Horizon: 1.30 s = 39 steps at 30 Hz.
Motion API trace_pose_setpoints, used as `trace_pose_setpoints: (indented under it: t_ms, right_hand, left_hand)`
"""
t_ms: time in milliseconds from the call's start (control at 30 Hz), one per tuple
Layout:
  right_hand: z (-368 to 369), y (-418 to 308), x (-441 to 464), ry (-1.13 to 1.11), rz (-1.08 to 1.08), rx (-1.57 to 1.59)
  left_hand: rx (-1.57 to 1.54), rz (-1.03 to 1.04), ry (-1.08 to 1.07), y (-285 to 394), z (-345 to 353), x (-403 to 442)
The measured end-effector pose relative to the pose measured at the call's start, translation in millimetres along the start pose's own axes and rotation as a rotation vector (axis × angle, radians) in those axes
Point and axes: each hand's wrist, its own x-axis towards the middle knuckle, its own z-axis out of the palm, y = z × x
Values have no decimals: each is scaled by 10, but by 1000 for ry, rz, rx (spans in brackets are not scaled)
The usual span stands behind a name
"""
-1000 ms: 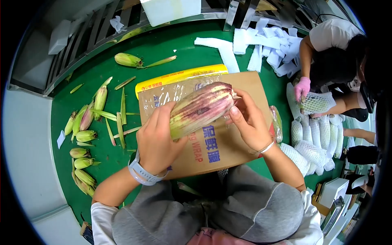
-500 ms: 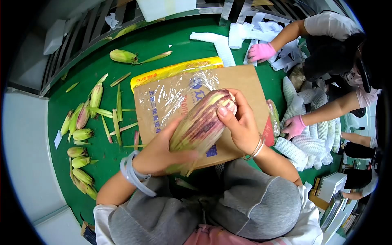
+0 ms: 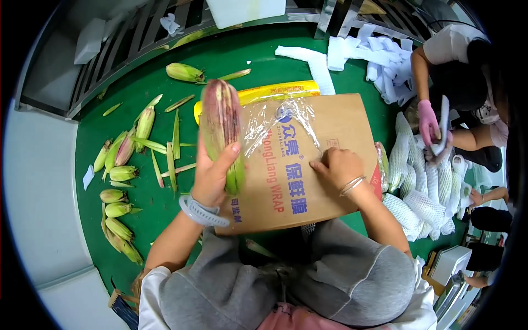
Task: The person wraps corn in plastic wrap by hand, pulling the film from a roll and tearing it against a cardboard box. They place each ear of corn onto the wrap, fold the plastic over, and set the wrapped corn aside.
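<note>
My left hand (image 3: 212, 173) holds a large purple-and-green ear of corn in its husk (image 3: 221, 124), upright over the left side of a cardboard box (image 3: 269, 212). Clear plastic film (image 3: 261, 129) lies across the box top. On the right part of the box rests my right hand (image 3: 342, 173), its fingers curled with the fingertips at the cardboard; whether they pinch the film's edge is hard to see. Behind the box lies a yellow printed roll (image 3: 280, 89).
Husked ears (image 3: 117, 210) and loose leaves (image 3: 176, 135) lie on the green surface at left. White foam nets (image 3: 388, 60) are heaped at the back right. Net-covered ears (image 3: 421, 203) lie at right, near a co-worker's pink-gloved hand (image 3: 428, 122). A white box (image 3: 247, 10) stands behind.
The corn has moved left and turned upright in my left hand. My right hand has let go of it and come down onto the box. The co-worker's gloved hands have shifted.
</note>
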Motion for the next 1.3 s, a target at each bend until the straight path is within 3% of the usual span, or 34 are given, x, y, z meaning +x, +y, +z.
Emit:
trace_pose_setpoints:
  t_ms: [33,100,133,200,233,300,400,467,533,567,600,633,700,800,867,933,967,1033,1067,1133,1167,1200,1300]
  right_hand:
    - [53,-8,4,-12,-25,3]
    - [157,55,37,24,-122,60]
    - [142,111,52,26,-119,54]
    - [68,207,117,-190,-137,480]
    - [65,210,120,-181,-139,469]
    - [106,176,110,222,-123,215]
    - [190,-57,148,337,-59,-27]
    - [285,16,223,344,-128,-7]
    - [215,316,245,191,-597,210]
    - [-4,433,162,-55,-667,447]
    - [-145,558,57,-186,-637,789]
    - [-108,754,-12,-157,-548,1194]
    - [-235,1107,61,-100,-558,1326]
    - [-490,366,155,-68,-502,1591]
    - [-320,-185,373,-15,-773,1275]
    - [-82,-524,626,101,-976,578]
    - [-56,-581,658,118,-984,587]
    - [-39,-672,704,520,-1059,280]
    - [-49,-694,719,519,-1076,284]
    - [-43,-741,726,455,-1028,-14]
    - [-87,-773,710,401,-992,-66]
    - [-151,-795,713,345,-966,-127]
    - [-142,-730,822,338,-1004,-141]
  left_hand:
    - [-4,0,-11,22,7,105]
    - [836,721,-10,112,-56,366]
    - [1104,684,-105,148,-120,451]
    - [1328,546,-160,37,-107,627]
    - [1356,620,-193,-114,-165,750]
    - [1374,614,-193,-214,-127,797]
    - [1366,579,-207,-270,-73,815]
    - [1356,662,-237,-241,-75,839]
    - [1339,639,-239,-259,-111,857]
    - [1315,603,-247,-269,-146,839]
    - [1317,600,-243,-261,-183,817]
    - [1311,586,-297,-260,-208,797]
    - [1316,553,-418,-257,-205,725]
    - [1401,665,-439,-281,-71,655]
    - [1415,698,-466,-290,-26,674]
    - [1405,715,-469,-291,-40,669]
    - [1422,725,-471,-238,-72,640]
    - [1415,798,-152,-192,-174,466]
    - [1424,795,-136,-202,-222,295]
    - [1275,394,-5,-200,-329,-60]
    - [1479,655,-59,-248,-275,-131]
    - [1488,635,-34,-325,-303,-132]
    - [1914,735,-257,-397,-501,10]
